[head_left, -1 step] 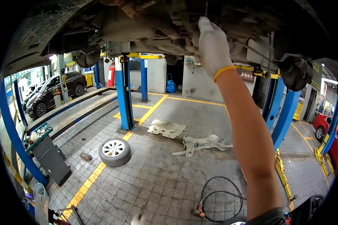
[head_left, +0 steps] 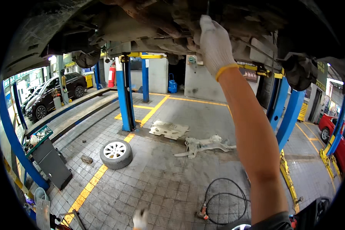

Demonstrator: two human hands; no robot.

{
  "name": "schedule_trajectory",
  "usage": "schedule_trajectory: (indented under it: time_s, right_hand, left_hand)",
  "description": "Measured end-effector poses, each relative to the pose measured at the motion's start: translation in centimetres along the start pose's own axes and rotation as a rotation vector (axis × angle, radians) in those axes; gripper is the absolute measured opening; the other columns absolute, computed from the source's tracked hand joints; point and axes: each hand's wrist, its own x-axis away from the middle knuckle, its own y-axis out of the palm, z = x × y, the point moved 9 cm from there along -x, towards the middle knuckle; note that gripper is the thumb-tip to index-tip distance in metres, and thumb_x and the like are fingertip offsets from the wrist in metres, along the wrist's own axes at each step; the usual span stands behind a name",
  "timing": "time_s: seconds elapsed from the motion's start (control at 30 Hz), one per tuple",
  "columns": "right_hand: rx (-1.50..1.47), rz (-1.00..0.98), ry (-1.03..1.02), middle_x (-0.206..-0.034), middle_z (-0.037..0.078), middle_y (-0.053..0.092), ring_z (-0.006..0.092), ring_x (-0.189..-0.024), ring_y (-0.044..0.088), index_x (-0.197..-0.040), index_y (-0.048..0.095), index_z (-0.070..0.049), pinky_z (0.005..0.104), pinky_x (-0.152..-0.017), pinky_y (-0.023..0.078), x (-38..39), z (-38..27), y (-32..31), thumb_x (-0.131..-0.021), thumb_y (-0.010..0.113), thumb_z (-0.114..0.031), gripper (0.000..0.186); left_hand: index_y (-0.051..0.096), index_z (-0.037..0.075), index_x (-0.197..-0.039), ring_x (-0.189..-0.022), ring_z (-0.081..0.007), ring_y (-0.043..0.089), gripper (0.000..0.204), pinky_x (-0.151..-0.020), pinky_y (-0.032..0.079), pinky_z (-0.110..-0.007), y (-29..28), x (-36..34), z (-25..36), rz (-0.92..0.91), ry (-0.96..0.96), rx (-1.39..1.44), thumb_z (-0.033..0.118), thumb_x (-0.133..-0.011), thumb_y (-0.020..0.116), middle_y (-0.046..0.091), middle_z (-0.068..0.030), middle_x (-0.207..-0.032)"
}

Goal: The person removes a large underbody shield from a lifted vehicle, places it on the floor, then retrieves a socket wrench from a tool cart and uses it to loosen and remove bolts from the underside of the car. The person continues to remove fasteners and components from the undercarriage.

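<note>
Overhead, my right hand [head_left: 215,42], in a white knit glove with a yellow cuff, is raised to the underside of a lifted car [head_left: 153,32]. Its fingers are closed around a thin dark shaft [head_left: 208,7] that sticks up from the fist; the rest of that tool is hidden by the glove. My left hand [head_left: 140,219], also gloved in white, shows at the lower edge, away from the car. It is small and blurred, so the position of its fingers is unclear.
A wheel [head_left: 116,154] lies on the tiled floor. Beyond it are a flat pale panel [head_left: 168,129] and a metal subframe [head_left: 205,145]. Blue lift posts [head_left: 124,96] stand around. A black hose [head_left: 228,180] is coiled at lower right; a tool cart [head_left: 51,163] stands left.
My left hand has risen further into view at the lower edge. My right hand stays up at the underside, and the whole view has shifted slightly.
</note>
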Motion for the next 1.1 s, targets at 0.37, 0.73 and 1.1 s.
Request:
schedule_trajectory:
  time_s: [0.37, 0.73, 1.1]
  right_hand:
    - [0.911, 0.133, -0.269, -0.125, 0.029, 0.072, 0.0435, -0.121, 0.069, -0.129, 0.068, -0.001, 0.0495, -0.103, 0.056, -5.4, -0.2, -1.0, -0.108, 0.049, -0.039, 0.048]
    - [0.982, 0.371, -0.364, -0.115, 0.017, 0.079, 0.0314, -0.111, 0.076, -0.112, 0.077, -0.007, 0.0404, -0.092, 0.062, -5.1, 0.5, -0.6, -0.098, 0.069, -0.04, 0.037]
    - [0.967, 0.309, -0.513, -0.1, 0.024, 0.078, 0.0432, -0.097, 0.076, -0.105, 0.075, -0.005, 0.0515, -0.084, 0.062, -2.3, -3.4, 1.8, -0.094, 0.067, -0.034, 0.032]
  left_hand:
    - [0.07, 0.02, -0.133, -0.107, -0.0384, 0.07, 0.031, -0.093, 0.057, -0.05, -20.0, 6.2, 75.5, 0.833, 1.663, -0.02, 0.025, -0.103, 0.064, 0.068, -0.0219, -0.127]
    - [0.066, -0.011, -0.125, -0.104, -0.0337, 0.073, 0.055, -0.094, 0.055, -0.04, -17.2, 1.7, 88.4, 0.0, 1.261, 0.314, 0.037, -0.098, 0.069, 0.077, -0.0218, -0.114]
    - [0.074, -0.001, -0.107, -0.098, -0.0418, 0.072, 0.035, -0.085, 0.056, -0.047, -18.7, 0.4, 89.5, 0.429, 1.462, 0.007, 0.031, -0.102, 0.063, 0.074, -0.0276, -0.097]
